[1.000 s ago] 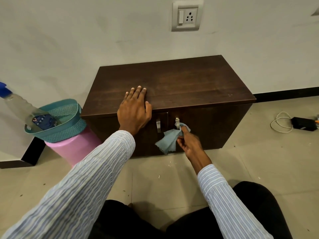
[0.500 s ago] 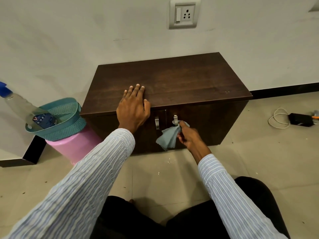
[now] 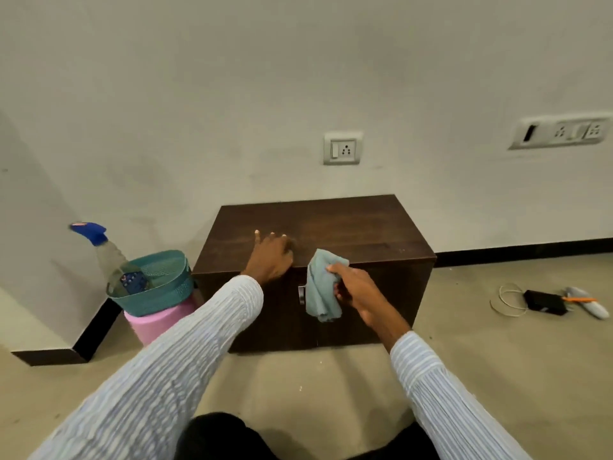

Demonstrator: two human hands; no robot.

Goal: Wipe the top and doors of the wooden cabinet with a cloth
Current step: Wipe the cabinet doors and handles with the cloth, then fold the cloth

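Observation:
A low dark wooden cabinet (image 3: 358,227) stands against the white wall, its two doors shut. My left hand (image 3: 270,257) lies flat on the front part of its top, fingers spread. My right hand (image 3: 356,288) grips a pale blue cloth (image 3: 320,287), which hangs in front of the doors at the height of the top's front edge. The cloth covers one door handle; the other metal handle (image 3: 301,294) shows just left of it.
A teal basket (image 3: 166,293) with a spray bottle (image 3: 106,257) sits on a pink stool (image 3: 156,322) left of the cabinet. A black adapter (image 3: 544,302) with a white cable lies on the floor at the right. Wall sockets (image 3: 342,148) are above.
My right hand has lifted the cloth from the door handles up to the front edge of the top. The camera has drawn back and tilted up. My left hand stays on the top.

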